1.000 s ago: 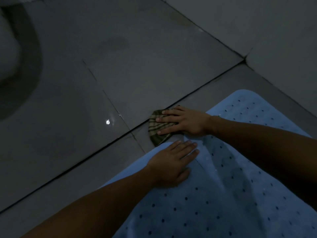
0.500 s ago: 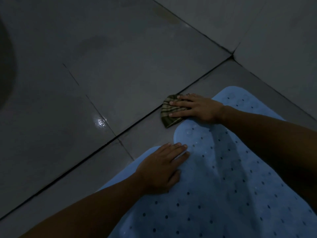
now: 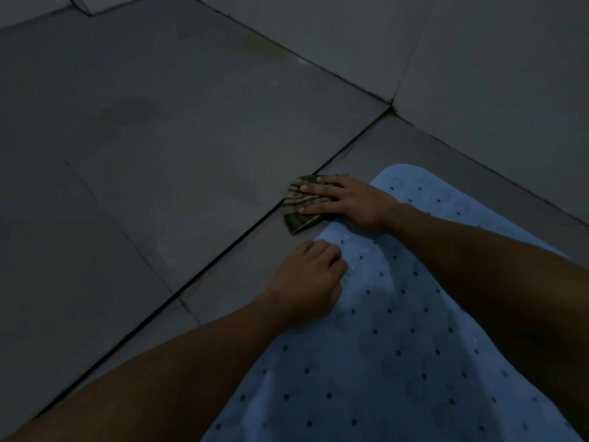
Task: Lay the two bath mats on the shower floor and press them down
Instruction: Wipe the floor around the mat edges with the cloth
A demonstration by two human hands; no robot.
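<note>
Dim grey floor tiles (image 3: pixel 178 148) with dark grout lines fill the view, meeting a pale wall (image 3: pixel 497 65) at the upper right. One blue bath mat (image 3: pixel 398 346), dotted with small round holes, lies flat on the floor at the lower right; its long axis runs from the bottom of the frame up to a rounded end that points toward the wall corner. No brand, label or writing can be read on it or anywhere else.

At the mat's left edge near that rounded end, the right hand (image 3: pixel 347 199) lies flat with straight fingers on a folded green striped cloth (image 3: pixel 299 207), which rests on the tile just beside the mat. The left hand (image 3: pixel 310 279) sits lower on the same edge, fingers curled at the mat's rim; whether they pinch the mat cannot be told.
</note>
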